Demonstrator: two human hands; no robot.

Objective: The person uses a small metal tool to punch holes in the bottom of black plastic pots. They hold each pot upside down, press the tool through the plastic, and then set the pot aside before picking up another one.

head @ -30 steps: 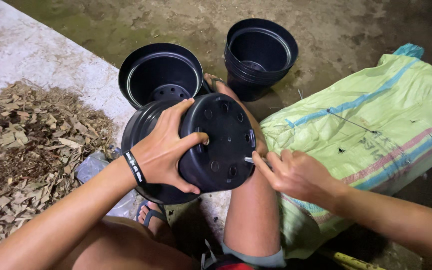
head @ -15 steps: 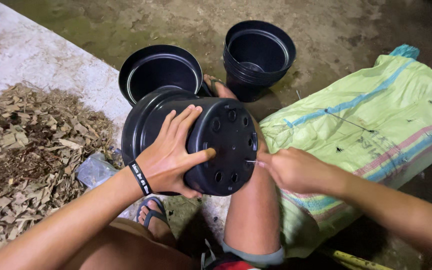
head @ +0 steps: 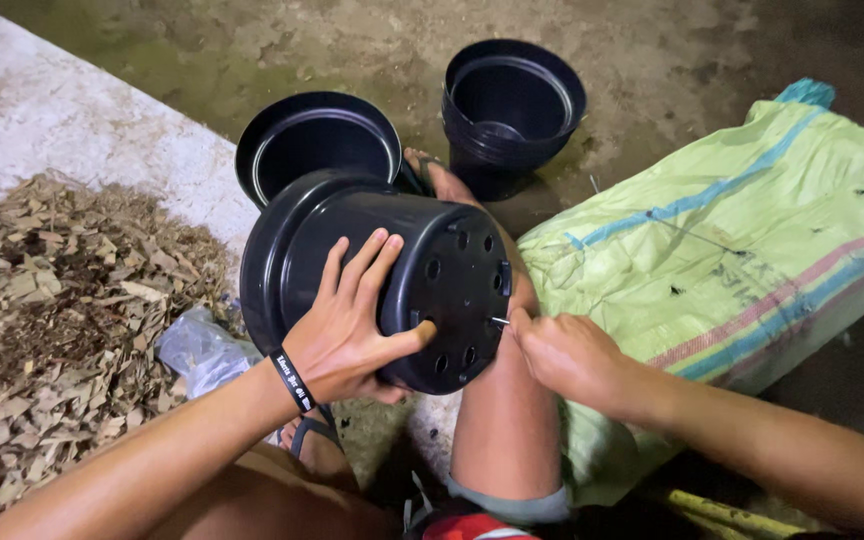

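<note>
Left hand (head: 347, 335) splayed wide, gripping the sideways black pot (head: 372, 275); right hand (head: 567, 355) pinches a thin metal pin (head: 499, 321) at the pot's perforated base.

The ground (head: 282, 40) is bare concrete, dark and stained with green toward the far edge and the right side. A paler, whitish strip (head: 72, 130) runs across the left part, from the far left corner toward the near middle. On the left side lies a wide heap of dry brown leaves (head: 62, 330), and just beside its right edge there is a crumpled clear plastic bag (head: 197, 350). Near the far edge stands a stack of black pots (head: 512, 110), upright, and left of it another black pot (head: 317, 145), tilted. On the right side lies a big light green woven sack (head: 742, 250) with blue and pink stripes.
</note>
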